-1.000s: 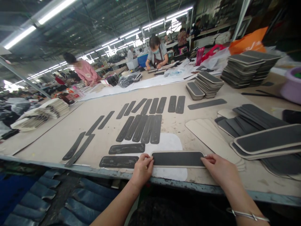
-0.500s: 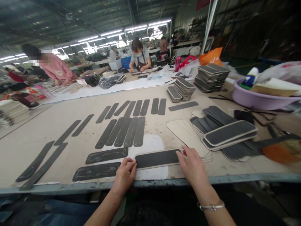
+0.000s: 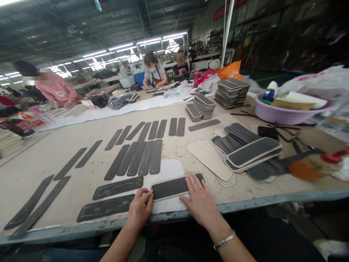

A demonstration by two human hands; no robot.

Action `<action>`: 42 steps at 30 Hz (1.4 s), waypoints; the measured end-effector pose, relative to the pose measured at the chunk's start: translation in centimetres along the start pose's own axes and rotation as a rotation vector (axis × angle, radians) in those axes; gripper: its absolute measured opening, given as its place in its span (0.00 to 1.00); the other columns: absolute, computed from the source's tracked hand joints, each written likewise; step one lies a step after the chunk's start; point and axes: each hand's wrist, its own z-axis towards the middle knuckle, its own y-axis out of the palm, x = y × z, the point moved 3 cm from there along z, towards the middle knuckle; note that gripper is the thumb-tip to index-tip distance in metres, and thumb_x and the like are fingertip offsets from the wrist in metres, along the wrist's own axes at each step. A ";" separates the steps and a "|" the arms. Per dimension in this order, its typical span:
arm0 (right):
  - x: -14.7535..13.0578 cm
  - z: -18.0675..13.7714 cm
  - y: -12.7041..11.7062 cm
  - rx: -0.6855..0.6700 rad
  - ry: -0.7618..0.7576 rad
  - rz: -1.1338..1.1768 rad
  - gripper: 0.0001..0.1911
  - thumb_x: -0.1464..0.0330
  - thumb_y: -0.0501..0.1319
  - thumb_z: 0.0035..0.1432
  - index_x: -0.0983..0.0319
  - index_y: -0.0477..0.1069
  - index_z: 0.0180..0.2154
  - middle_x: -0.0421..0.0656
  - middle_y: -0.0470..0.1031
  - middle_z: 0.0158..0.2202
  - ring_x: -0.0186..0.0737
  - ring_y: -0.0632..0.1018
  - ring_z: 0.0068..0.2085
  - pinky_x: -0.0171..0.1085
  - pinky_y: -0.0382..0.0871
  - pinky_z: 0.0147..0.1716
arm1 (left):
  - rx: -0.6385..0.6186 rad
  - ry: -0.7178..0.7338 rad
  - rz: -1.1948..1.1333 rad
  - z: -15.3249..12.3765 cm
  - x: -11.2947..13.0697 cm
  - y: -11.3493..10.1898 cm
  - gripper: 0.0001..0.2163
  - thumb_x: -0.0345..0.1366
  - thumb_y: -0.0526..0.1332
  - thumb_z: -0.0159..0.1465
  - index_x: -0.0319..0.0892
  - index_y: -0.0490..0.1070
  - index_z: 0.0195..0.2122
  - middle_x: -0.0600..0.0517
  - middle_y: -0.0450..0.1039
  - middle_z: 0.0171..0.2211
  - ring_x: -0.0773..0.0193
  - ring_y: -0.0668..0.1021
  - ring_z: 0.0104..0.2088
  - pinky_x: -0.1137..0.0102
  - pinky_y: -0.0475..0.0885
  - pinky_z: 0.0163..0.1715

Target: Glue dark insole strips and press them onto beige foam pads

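Note:
In front of me lies a long dark panel with rounded corners and a pale rim (image 3: 169,187), partly over a white sheet (image 3: 173,167). My left hand (image 3: 140,206) pinches its left end between thumb and fingers. Flat on its right part rests my right hand (image 3: 200,198), fingers stretched out and covering some of the dark face. Just left of my left hand are two dark strips with shiny wet-looking streaks; the nearer strip (image 3: 106,208) lies along the table edge. Several similar streaked strips (image 3: 139,159) lie side by side beyond them.
To the right are pale rounded boards (image 3: 208,158), rimmed panels (image 3: 253,152) on dark pieces, and a brush-like orange-tipped tool (image 3: 302,169). Farther back stand stacked panels (image 3: 204,105) and a purple basin (image 3: 289,113). Two co-workers stand across the table (image 3: 68,134).
My right hand has gone from gripping the panel's right end to lying flat on top of it. My left hand still holds the left end. The camera view has shifted slightly.

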 end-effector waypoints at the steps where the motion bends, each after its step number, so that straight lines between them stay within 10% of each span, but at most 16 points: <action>1: 0.9 0.0 -0.1 -0.005 0.051 -0.031 0.39 0.48 0.43 0.62 0.69 0.46 0.64 0.46 0.40 0.66 0.45 0.45 0.65 0.49 0.37 0.63 | 0.003 0.001 0.001 0.0 0.1 0.0 0.11 0.36 0.55 0.63 0.39 0.76 0.37 0.48 0.69 0.37 0.67 0.76 0.33 0.74 0.73 0.36; 11: 2.7 -0.4 0.6 0.065 0.139 -0.195 0.39 0.49 0.43 0.62 0.70 0.47 0.63 0.47 0.40 0.66 0.46 0.44 0.65 0.51 0.37 0.62 | -0.003 -0.063 0.023 0.1 1.2 -1.2 0.12 0.33 0.53 0.63 0.40 0.72 0.44 0.47 0.70 0.38 0.63 0.77 0.36 0.69 0.74 0.39; 15: 2.8 -0.4 1.0 0.105 0.122 -0.213 0.39 0.49 0.42 0.62 0.71 0.48 0.63 0.47 0.41 0.66 0.47 0.45 0.65 0.51 0.39 0.62 | -0.034 0.056 -0.030 0.2 5.8 -1.7 0.15 0.33 0.51 0.65 0.41 0.68 0.52 0.43 0.70 0.45 0.60 0.75 0.45 0.65 0.72 0.47; 21: 3.4 -0.6 1.6 0.163 0.082 -0.266 0.39 0.50 0.38 0.62 0.73 0.50 0.62 0.48 0.44 0.65 0.47 0.46 0.65 0.52 0.41 0.61 | -0.423 0.253 0.030 1.8 12.6 3.0 0.30 0.48 0.50 0.64 0.32 0.54 0.61 0.36 0.52 0.63 0.47 0.54 0.64 0.51 0.57 0.59; 32: 3.1 -0.5 1.3 0.165 0.092 -0.163 0.39 0.51 0.42 0.61 0.73 0.49 0.63 0.50 0.43 0.65 0.48 0.45 0.65 0.52 0.37 0.62 | -0.572 0.183 0.284 0.1 3.4 0.6 0.34 0.50 0.49 0.65 0.32 0.44 0.65 0.37 0.39 0.66 0.51 0.45 0.66 0.56 0.50 0.62; 42: 2.7 -0.4 -0.2 0.038 0.152 -0.027 0.40 0.48 0.43 0.61 0.69 0.44 0.64 0.47 0.37 0.66 0.44 0.41 0.66 0.49 0.32 0.62 | -0.606 0.121 0.308 2.6 2.5 0.4 0.23 0.44 0.48 0.66 0.37 0.62 0.58 0.41 0.55 0.62 0.51 0.61 0.61 0.56 0.62 0.56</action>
